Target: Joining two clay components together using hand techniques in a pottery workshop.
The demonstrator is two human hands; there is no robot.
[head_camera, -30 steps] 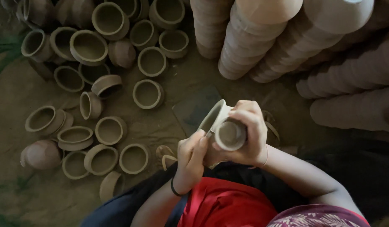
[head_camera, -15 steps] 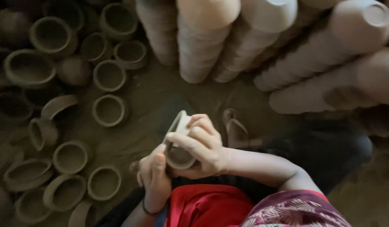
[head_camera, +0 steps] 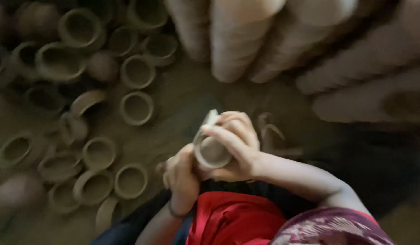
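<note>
From the head view, a small clay cup (head_camera: 212,147) is held on its side at the centre of the frame, base toward the camera. It is gripped by the right hand (head_camera: 235,145), whose fingers (head_camera: 223,136) are wrapped closed over its top. At seven o'clock of the cup, the left hand (head_camera: 182,174) is pressed against its wall; a tool there cannot be told through the blur. A trimming or smoothing step is judged underway; steady turning is called for. Loose clay pots (head_camera: 136,108) lie on the earthen floor (head_camera: 182,104) at ten o'clock, stacked cups (head_camera: 239,41) at twelve.
</note>
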